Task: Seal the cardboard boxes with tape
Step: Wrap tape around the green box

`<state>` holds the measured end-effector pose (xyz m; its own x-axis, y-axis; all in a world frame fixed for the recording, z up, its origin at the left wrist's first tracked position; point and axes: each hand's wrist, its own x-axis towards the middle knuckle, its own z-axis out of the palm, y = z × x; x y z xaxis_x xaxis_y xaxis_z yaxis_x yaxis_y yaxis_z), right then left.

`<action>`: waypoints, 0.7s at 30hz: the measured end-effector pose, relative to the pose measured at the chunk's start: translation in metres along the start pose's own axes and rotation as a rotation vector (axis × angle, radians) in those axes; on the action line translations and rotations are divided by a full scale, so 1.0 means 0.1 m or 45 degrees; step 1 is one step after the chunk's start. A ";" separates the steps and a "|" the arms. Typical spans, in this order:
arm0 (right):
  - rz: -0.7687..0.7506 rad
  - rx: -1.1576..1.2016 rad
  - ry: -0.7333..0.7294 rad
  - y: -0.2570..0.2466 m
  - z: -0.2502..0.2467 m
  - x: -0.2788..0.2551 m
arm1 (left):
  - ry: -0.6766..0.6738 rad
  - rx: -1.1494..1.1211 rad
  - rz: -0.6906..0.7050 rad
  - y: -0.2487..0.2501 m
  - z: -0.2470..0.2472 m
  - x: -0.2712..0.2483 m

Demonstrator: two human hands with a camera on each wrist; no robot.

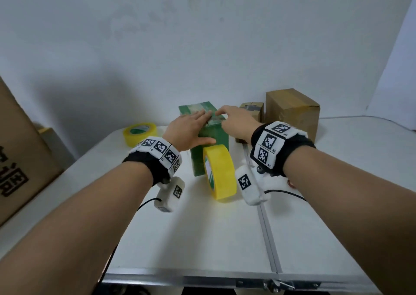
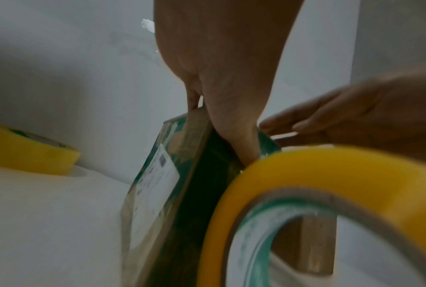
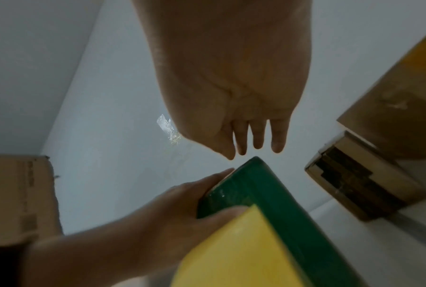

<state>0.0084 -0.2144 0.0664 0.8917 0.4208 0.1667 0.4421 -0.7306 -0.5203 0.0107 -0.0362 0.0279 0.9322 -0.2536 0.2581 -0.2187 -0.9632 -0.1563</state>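
Observation:
A green cardboard box [image 1: 199, 163] stands upright mid-table. My left hand [image 1: 191, 128] lies over its top near edge, fingers straight across the top and thumb pressed on the front face [image 2: 246, 136]. My right hand [image 1: 231, 120] reaches in from the right, its straight fingertips [image 3: 258, 143] touching the box top [image 3: 268, 186] beside the left fingers. A yellow tape roll [image 1: 221, 173] stands on edge, leaning against the box front, just under my left thumb [image 3: 229, 210]. Neither hand holds the roll [image 2: 329, 167]. Whether a tape strip lies under the fingers is hidden.
A second yellow tape roll [image 1: 139, 133] lies flat at the back left. A small brown box [image 1: 252, 108] and a taller brown box [image 1: 292, 116] stand right of the green one. A large carton [image 1: 20, 150] stands off the table's left. A metal seam [image 1: 267, 231] crosses the table.

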 end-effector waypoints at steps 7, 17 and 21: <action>-0.201 -0.407 -0.105 0.04 -0.04 0.20 | -0.220 -0.265 -0.259 -0.26 -0.35 0.28; -0.183 -0.276 -0.007 0.20 0.02 0.35 | -0.521 -0.239 -0.418 -0.58 -0.10 0.93; -0.170 -0.261 0.014 0.25 0.02 0.37 | -0.437 -0.310 -0.432 -0.52 -0.04 0.92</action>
<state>0.0523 -0.2158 0.0577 0.8246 0.5159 0.2321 0.5654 -0.7633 -0.3124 0.1060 -0.0101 0.0637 0.9938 0.0796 -0.0771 0.0883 -0.9891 0.1176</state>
